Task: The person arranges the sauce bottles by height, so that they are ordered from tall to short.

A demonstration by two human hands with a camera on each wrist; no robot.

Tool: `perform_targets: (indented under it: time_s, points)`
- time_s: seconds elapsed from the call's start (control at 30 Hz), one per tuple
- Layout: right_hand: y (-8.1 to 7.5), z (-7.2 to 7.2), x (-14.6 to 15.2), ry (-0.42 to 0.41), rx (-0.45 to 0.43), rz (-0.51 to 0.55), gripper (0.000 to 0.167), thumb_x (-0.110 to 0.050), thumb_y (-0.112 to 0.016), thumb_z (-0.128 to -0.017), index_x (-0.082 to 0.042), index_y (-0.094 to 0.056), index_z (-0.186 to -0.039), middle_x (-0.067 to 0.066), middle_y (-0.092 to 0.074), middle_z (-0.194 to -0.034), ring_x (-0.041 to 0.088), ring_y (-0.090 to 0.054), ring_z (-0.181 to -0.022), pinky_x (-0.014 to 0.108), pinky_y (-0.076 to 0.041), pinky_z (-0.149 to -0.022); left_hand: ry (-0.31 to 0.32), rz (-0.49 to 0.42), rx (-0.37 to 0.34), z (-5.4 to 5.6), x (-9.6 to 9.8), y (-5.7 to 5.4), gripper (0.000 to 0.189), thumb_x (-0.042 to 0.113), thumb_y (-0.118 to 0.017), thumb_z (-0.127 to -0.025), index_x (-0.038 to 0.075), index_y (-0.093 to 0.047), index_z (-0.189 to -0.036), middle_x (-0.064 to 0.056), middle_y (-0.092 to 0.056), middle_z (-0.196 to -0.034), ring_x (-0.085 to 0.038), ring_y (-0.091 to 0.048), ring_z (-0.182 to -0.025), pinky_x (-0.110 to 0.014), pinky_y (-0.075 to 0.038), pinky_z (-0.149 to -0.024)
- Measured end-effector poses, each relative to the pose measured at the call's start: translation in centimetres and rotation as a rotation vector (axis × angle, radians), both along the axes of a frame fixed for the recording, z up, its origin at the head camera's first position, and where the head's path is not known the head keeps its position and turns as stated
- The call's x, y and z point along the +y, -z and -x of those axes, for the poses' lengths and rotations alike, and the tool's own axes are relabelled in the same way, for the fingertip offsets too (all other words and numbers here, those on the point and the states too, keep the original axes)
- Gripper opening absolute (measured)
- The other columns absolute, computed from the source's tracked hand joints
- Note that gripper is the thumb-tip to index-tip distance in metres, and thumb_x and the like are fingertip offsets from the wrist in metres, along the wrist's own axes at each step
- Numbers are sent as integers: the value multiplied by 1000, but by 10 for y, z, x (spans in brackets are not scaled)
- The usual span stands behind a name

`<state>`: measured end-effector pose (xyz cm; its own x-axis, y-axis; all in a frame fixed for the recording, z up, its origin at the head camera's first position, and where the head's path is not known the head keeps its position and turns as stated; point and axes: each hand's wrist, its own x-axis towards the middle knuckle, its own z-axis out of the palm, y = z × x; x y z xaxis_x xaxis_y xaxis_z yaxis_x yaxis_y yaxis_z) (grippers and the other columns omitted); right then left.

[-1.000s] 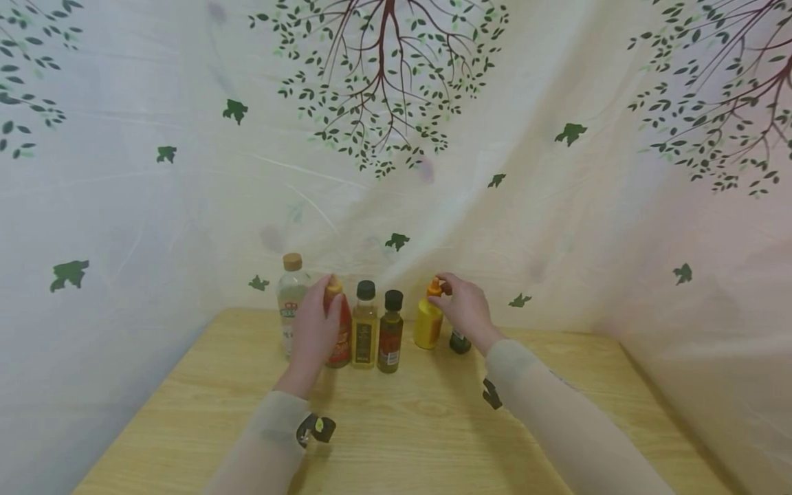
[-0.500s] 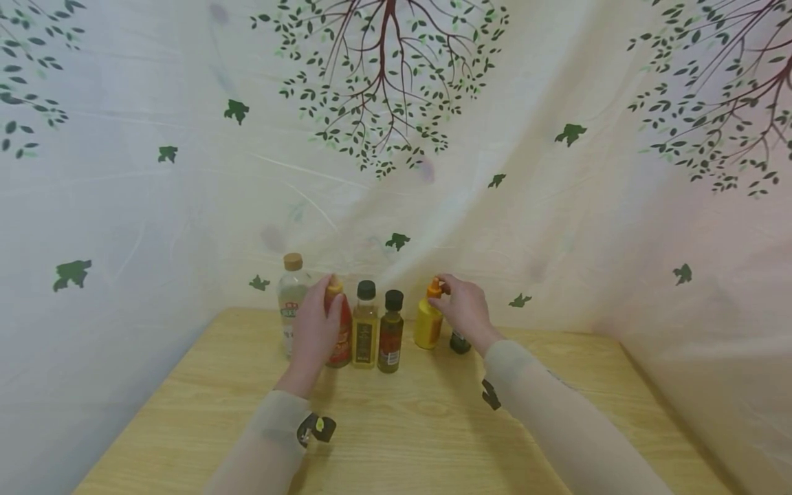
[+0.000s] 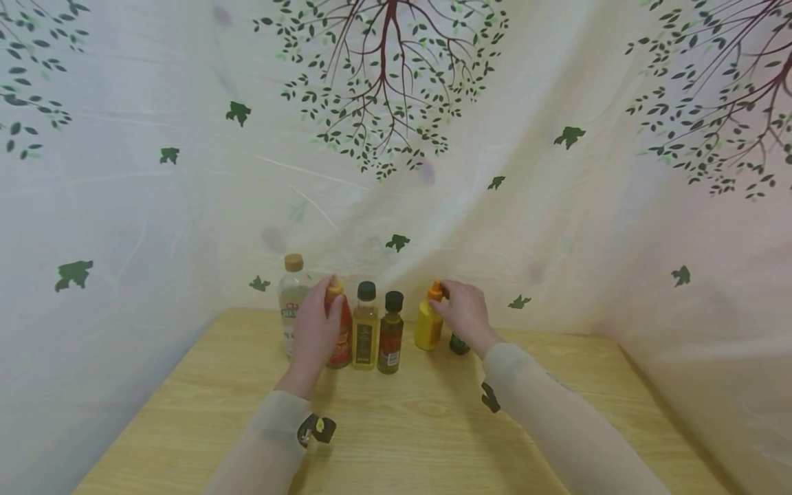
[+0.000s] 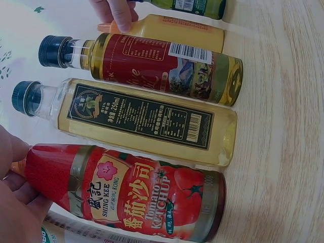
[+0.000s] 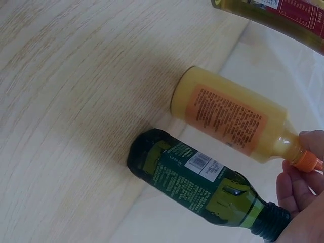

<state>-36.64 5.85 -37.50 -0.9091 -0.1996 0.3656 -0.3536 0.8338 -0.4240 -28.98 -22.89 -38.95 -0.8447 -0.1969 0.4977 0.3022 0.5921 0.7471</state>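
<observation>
My left hand (image 3: 317, 330) grips the top of a red tomato ketchup bottle (image 4: 152, 197), fingers and thumb around its neck and cap. My right hand (image 3: 467, 309) pinches the neck of a yellow squeeze bottle (image 5: 223, 114), just below its orange nozzle cap (image 5: 306, 161). Both bottles stand upright on the table. Under my right palm is a small dark green bottle (image 5: 187, 177); in the head view the hand hides its upper part. Between the two hands stand a clear bottle of pale oil (image 3: 365, 337) and a shorter olive oil bottle (image 3: 390, 340) with a red label.
A tall clear bottle (image 3: 291, 295) with a tan cap stands at the left end of the row, partly behind my left hand. The wooden table (image 3: 396, 426) ends at a hanging cloth (image 3: 396, 206) printed with trees and leaves, close behind the bottles.
My right hand has shifted slightly downward at the yellow squeeze bottle's neck. The left hand keeps its grip on the ketchup bottle, and the bottles stand in the same places.
</observation>
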Motion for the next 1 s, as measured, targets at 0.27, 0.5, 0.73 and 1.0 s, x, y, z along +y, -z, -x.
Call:
perform_targets:
  time_s: [0.27,0.5,0.73,1.0]
  points:
    - [-2,-6,2,-2,5,29,39,-20,-84,-101,-3,-74,-135,15,-77,-132,34,-71,-122,54,-50,-117,1,2,6,2,0,2,49,18,-60,-116,3,-50,-161,-21,-58,-157,-41,-55,-145,-59,-44,-123]
    - [-6,-18,0,-2,-12,48,44,-21,-85,-100,-3,-73,-138,15,-76,-135,35,-70,-126,54,-52,-115,4,1,-11,0,-2,6,50,19,-60,-116,3,-49,-162,-21,-57,-158,-41,-54,-146,-59,-43,-124]
    - [-12,-40,-2,-45,-5,58,44,-21,-87,-97,-2,-75,-135,16,-78,-131,35,-73,-122,52,-58,-109,6,3,-9,0,-2,4,50,18,-60,-115,3,-49,-162,-22,-57,-158,-41,-54,-146,-59,-43,-124]
    - [-16,-61,-5,-84,-10,52,46,-23,-89,-96,-3,-75,-134,13,-79,-126,33,-73,-116,53,-60,-105,10,1,-9,0,-1,2,50,19,-60,-115,5,-49,-162,-21,-58,-157,-40,-55,-145,-59,-44,-124]
